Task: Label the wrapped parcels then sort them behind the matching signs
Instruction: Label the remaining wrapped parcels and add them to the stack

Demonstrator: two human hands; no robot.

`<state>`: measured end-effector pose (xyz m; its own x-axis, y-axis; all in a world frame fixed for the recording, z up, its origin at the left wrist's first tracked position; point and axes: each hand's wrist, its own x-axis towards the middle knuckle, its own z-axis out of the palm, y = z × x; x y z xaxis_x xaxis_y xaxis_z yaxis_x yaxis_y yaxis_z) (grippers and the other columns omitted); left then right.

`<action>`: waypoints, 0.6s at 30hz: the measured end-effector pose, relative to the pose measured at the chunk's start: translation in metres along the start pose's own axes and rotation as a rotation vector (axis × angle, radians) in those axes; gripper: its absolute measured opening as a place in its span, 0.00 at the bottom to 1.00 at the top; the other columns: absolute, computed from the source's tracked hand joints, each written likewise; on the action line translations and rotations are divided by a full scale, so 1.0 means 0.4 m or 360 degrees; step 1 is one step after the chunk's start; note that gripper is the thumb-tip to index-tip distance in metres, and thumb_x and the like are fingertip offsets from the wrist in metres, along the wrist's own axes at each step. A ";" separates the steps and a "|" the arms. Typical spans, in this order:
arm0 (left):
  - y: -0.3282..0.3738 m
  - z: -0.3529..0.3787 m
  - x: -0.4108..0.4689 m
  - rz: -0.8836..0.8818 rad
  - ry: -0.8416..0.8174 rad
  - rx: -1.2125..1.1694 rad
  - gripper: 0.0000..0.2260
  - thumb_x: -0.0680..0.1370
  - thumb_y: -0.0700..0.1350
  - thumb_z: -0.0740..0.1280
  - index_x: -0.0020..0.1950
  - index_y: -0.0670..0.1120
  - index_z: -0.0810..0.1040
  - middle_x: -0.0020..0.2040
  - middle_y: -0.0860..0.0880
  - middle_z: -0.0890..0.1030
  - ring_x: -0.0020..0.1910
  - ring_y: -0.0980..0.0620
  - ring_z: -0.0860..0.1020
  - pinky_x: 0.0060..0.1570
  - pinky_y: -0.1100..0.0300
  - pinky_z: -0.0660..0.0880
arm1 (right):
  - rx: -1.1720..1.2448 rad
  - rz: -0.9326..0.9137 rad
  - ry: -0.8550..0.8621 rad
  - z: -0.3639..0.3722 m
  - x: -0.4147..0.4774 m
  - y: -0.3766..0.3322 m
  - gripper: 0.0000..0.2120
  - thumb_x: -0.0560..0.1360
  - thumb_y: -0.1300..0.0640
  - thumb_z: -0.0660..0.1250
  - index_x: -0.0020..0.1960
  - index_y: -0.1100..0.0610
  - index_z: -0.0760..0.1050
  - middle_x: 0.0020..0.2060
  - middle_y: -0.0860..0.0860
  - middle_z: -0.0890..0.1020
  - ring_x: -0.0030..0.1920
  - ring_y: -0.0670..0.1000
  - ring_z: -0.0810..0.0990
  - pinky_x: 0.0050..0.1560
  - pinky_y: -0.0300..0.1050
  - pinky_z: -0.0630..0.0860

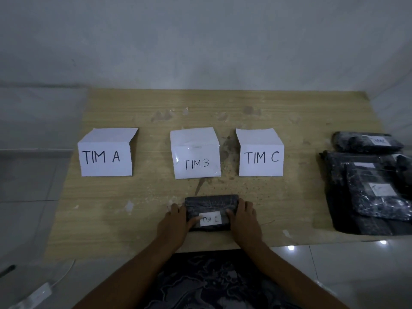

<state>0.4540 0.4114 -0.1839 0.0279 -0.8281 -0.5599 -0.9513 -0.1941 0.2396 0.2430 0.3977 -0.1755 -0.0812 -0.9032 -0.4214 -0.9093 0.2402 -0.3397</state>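
Both hands cover the side edges of the held parcel, hiding how far each grip wraps under it. Far right of the grip, the stacked parcels run past the picture's edge, and their labels are too faint to read.

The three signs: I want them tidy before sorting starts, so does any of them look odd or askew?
The TIM B sign stands out: smaller lettering, sitting low, and shiny tape across its fold. It also sits slightly nearer the person than TIM A and TIM C. All three stand upright; none has fallen.
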 end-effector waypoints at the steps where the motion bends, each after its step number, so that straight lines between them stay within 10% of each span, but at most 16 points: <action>1: 0.005 0.004 -0.005 0.0022 -0.0005 0.0083 0.27 0.80 0.61 0.52 0.71 0.44 0.64 0.70 0.40 0.64 0.60 0.41 0.72 0.51 0.52 0.75 | -0.0020 -0.0054 0.0010 -0.005 0.003 0.009 0.24 0.81 0.45 0.53 0.72 0.58 0.59 0.65 0.57 0.67 0.62 0.57 0.69 0.52 0.53 0.76; 5: 0.008 0.012 -0.022 0.0081 -0.0031 0.0176 0.27 0.82 0.59 0.48 0.76 0.46 0.57 0.75 0.38 0.58 0.68 0.40 0.67 0.58 0.49 0.74 | 0.0074 -0.0041 0.0041 -0.007 -0.008 0.005 0.21 0.82 0.47 0.53 0.69 0.57 0.62 0.63 0.56 0.68 0.61 0.58 0.70 0.51 0.54 0.75; 10: 0.005 0.003 -0.032 0.0085 -0.0039 0.0119 0.61 0.56 0.81 0.30 0.76 0.43 0.54 0.77 0.41 0.53 0.70 0.40 0.64 0.58 0.50 0.73 | -0.0048 -0.0071 -0.0050 0.003 -0.008 0.005 0.31 0.80 0.40 0.55 0.73 0.60 0.55 0.65 0.57 0.63 0.63 0.59 0.66 0.54 0.52 0.74; 18: -0.003 0.004 -0.023 0.0001 0.0075 -0.0376 0.20 0.82 0.55 0.50 0.65 0.44 0.70 0.65 0.41 0.70 0.57 0.43 0.74 0.54 0.52 0.74 | 0.0255 -0.0027 -0.0033 -0.005 0.004 0.005 0.19 0.82 0.53 0.56 0.69 0.61 0.63 0.61 0.60 0.68 0.56 0.60 0.71 0.54 0.52 0.71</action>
<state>0.4545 0.4202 -0.1802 0.0471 -0.8508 -0.5234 -0.8532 -0.3067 0.4219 0.2401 0.3960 -0.1750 -0.0565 -0.9006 -0.4310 -0.8337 0.2800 -0.4759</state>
